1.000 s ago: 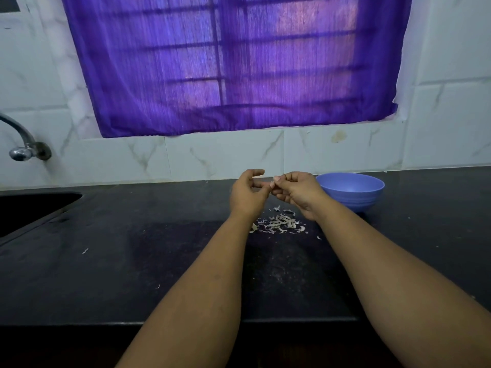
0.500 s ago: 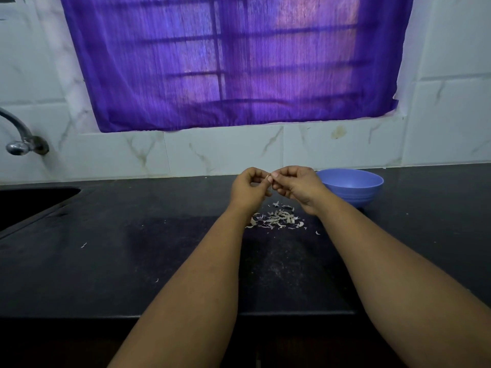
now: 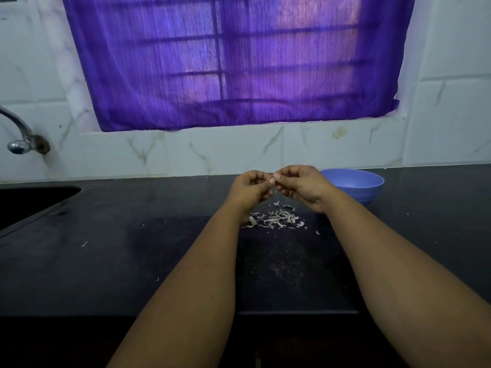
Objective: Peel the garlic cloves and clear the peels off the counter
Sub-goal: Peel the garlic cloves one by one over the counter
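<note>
My left hand [image 3: 249, 188] and my right hand [image 3: 301, 185] meet fingertip to fingertip above the black counter [image 3: 132, 256]. Between them they pinch a small garlic clove [image 3: 271, 181], mostly hidden by the fingers. A thin strip of peel [image 3: 276, 191] hangs from the pinch. A heap of pale garlic peels [image 3: 276, 218] lies on the counter just below the hands. A blue bowl [image 3: 356, 183] stands right behind my right hand; its inside is not visible.
A sink [image 3: 29, 203] is sunk into the counter at far left, with a metal tap [image 3: 18, 136] on the tiled wall above it. A purple curtain [image 3: 233, 62] covers the window. Stray peel flecks [image 3: 84, 244] dot the counter.
The hands have closed together and the fingers have worked on the clove; a strip of peel now dangles below the pinch. The camera view has tilted slightly.
</note>
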`<state>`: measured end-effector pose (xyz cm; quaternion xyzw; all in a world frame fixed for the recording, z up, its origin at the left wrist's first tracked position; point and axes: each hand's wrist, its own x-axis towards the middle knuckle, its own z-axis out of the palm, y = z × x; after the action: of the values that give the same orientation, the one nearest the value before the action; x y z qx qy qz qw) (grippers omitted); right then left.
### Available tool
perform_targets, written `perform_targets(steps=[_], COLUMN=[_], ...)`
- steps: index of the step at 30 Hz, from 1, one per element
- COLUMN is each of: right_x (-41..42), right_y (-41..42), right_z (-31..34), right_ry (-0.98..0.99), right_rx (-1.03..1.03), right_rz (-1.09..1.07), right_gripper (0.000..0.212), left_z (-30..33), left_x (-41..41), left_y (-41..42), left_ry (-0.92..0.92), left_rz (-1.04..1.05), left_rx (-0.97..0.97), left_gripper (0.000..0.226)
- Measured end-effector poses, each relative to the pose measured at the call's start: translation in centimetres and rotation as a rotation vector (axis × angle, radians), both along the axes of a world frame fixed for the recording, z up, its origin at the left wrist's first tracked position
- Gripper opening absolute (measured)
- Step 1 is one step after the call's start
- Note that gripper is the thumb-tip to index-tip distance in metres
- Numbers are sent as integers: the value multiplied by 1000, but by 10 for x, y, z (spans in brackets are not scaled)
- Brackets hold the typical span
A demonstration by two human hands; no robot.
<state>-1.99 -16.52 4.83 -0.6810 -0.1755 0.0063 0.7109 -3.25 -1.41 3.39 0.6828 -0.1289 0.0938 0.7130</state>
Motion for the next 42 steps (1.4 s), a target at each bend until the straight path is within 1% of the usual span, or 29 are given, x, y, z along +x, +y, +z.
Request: perform_targets(steps=[4, 12, 19, 22, 24, 27, 30, 33, 35, 37, 39, 40, 42], right_x=[-2, -4, 1, 3, 4, 4, 4, 5, 5, 5, 7, 8, 12], right_y=[-8, -5, 2, 3, 3, 3, 4, 5, 6, 7, 7, 6, 5], right_z=[3, 2, -3, -4, -4, -4, -3, -3, -3, -4, -5, -7, -8], right_ry=[23, 31, 43, 53, 57, 47, 25, -6, -33, -58, -98, -140, -285], right_rx=[-1, 15, -18, -20, -3, 53, 96, 70, 43, 29, -22, -89, -340], right_rz=[53, 19, -70, -110, -114, -88, -72, -140, -201, -241, -276, -308, -392], right_gripper=[2, 4, 12, 16, 13, 2, 7, 15, 17, 13, 8, 6, 4], left_z=[1, -2, -6, -6, -7, -7, -7, -7, -7, -7, -6, -7, -7], left_x=[-2, 1, 3, 3, 3, 5, 6, 8, 6, 4, 4, 4, 6], left_y=[0, -1, -11, -13, -12, -9, -7, -4, -4, -6, -9, -9, -10], left_ry=[18, 62, 16, -44, -97, -152, -185, -191, -163, -121, -74, -44, 25], left_rz=[-56, -105, 60, 151, 198, 250, 256, 289, 250, 178, 142, 137, 143], left_rx=[4, 60, 224, 321, 343, 296, 291, 304, 222, 125, 67, 36, -33], left_gripper=[9, 9, 15, 18, 16, 8, 7, 4, 5, 10, 9, 7, 6])
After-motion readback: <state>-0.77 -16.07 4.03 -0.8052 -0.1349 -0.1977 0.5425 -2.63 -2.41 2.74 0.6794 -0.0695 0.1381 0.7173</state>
